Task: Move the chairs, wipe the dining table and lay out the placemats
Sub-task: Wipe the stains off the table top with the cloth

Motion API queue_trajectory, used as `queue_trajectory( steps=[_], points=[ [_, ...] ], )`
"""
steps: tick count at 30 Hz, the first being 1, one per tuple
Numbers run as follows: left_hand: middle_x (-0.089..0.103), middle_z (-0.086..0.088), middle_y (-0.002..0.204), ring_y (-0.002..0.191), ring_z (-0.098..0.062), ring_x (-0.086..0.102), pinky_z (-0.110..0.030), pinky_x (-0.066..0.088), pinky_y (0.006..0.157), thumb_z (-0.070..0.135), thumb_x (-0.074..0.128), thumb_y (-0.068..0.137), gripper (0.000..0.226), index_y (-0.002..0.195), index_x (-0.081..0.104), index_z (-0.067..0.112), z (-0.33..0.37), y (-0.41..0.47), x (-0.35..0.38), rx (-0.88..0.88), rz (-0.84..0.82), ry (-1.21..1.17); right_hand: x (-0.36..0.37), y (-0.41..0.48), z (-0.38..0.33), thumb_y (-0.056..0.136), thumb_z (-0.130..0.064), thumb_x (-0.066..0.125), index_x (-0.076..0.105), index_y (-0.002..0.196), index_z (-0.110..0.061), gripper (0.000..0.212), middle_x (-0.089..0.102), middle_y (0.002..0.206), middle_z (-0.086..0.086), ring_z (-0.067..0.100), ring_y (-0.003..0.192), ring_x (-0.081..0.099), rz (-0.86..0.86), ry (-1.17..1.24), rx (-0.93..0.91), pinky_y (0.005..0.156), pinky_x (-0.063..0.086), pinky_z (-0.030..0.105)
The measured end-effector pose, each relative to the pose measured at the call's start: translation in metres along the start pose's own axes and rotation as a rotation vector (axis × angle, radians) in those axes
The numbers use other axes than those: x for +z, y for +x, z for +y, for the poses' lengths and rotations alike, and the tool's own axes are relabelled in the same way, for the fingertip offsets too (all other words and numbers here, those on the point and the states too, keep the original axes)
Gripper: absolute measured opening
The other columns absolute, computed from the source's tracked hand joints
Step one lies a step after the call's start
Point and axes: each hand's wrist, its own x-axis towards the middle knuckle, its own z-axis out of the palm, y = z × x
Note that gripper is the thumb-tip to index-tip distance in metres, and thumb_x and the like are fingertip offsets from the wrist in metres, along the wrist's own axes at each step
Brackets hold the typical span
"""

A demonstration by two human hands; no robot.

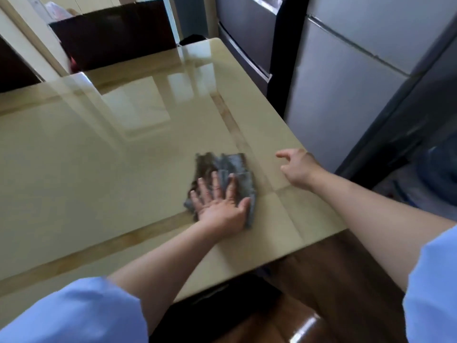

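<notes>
A glossy cream dining table (99, 157) with tan inlay stripes fills most of the view. A crumpled grey cloth (230, 167) lies on it near the right edge. My left hand (220, 204) presses flat on the cloth, fingers spread. My right hand (296, 169) rests at the table's right edge, fingers loosely apart, holding nothing. A dark brown chair back (113, 33) stands at the far side of the table. No placemats are in view.
A grey refrigerator (346, 78) stands close along the table's right side. A second dark chair (12, 68) shows at the far left. Dark wooden floor (321, 280) lies below the near corner. A blue water bottle (437, 174) sits at the right.
</notes>
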Motion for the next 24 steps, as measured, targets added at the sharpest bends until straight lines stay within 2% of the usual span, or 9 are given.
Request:
queue_trajectory(
  steps=[3, 6, 10, 13, 17, 20, 24],
  points=[
    [-0.025, 0.004, 0.154, 0.138, -0.033, -0.030, -0.054, -0.023, 0.105, 0.066, 0.018, 0.086, 0.068, 0.144, -0.007, 0.040, 0.083, -0.017, 0.020, 0.314, -0.029, 0.066, -0.025, -0.016, 0.030, 0.085, -0.004, 0.049, 0.056, 0.130, -0.014, 0.046, 0.054, 0.137, 0.009, 0.026, 0.127, 0.049, 0.012, -0.042, 0.024, 0.106, 0.038, 0.029],
    [-0.019, 0.006, 0.156, 0.140, -0.029, -0.027, -0.051, -0.021, 0.108, 0.064, 0.017, 0.089, 0.064, 0.145, -0.003, 0.041, 0.126, -0.025, 0.024, 0.498, -0.030, 0.168, -0.043, -0.032, 0.055, 0.085, -0.004, 0.050, 0.060, 0.125, -0.013, 0.042, 0.057, 0.134, 0.010, 0.026, 0.123, 0.052, -0.009, -0.088, 0.034, 0.104, 0.040, 0.030],
    [-0.016, 0.007, 0.157, 0.141, -0.028, -0.024, -0.047, -0.017, 0.112, 0.063, 0.018, 0.090, 0.061, 0.143, -0.005, 0.045, 0.105, -0.033, 0.017, 0.647, -0.092, 0.253, -0.042, -0.042, 0.054, 0.085, -0.004, 0.050, 0.060, 0.124, -0.006, 0.040, 0.057, 0.134, 0.013, 0.029, 0.124, 0.051, -0.046, -0.133, 0.034, 0.105, 0.041, 0.033],
    [-0.017, 0.007, 0.157, 0.141, -0.027, -0.024, -0.045, -0.018, 0.112, 0.061, 0.022, 0.091, 0.059, 0.143, -0.004, 0.047, 0.072, -0.050, 0.011, 0.744, -0.159, 0.331, -0.034, -0.042, 0.033, 0.086, -0.004, 0.047, 0.053, 0.132, -0.009, 0.046, 0.050, 0.141, 0.011, 0.027, 0.131, 0.045, -0.071, -0.138, 0.028, 0.110, 0.036, 0.033],
    [-0.020, 0.005, 0.156, 0.140, -0.025, -0.028, -0.044, -0.019, 0.113, 0.057, 0.021, 0.094, 0.057, 0.143, -0.005, 0.047, 0.007, -0.069, -0.003, 0.673, -0.236, 0.334, -0.014, -0.046, -0.014, 0.089, -0.008, 0.048, 0.046, 0.138, -0.014, 0.049, 0.046, 0.145, 0.008, 0.026, 0.133, 0.042, -0.151, -0.192, -0.042, 0.109, 0.034, 0.030],
    [-0.023, 0.006, 0.155, 0.139, -0.023, -0.030, -0.041, -0.021, 0.111, 0.057, 0.018, 0.094, 0.057, 0.143, -0.009, 0.047, -0.051, -0.080, -0.013, 0.549, -0.256, 0.305, 0.008, -0.057, -0.056, 0.091, -0.014, 0.050, 0.045, 0.138, -0.012, 0.048, 0.048, 0.142, 0.009, 0.026, 0.129, 0.046, -0.221, -0.248, -0.131, 0.103, 0.037, 0.027],
    [-0.026, 0.006, 0.154, 0.138, -0.022, -0.031, -0.039, -0.019, 0.112, 0.058, 0.017, 0.094, 0.058, 0.141, -0.015, 0.047, -0.139, -0.093, -0.027, 0.346, -0.257, 0.260, 0.049, -0.072, -0.120, 0.092, -0.018, 0.055, 0.042, 0.140, -0.009, 0.050, 0.044, 0.145, 0.009, 0.024, 0.132, 0.044, -0.308, -0.262, -0.224, 0.106, 0.034, 0.028]
  ],
)
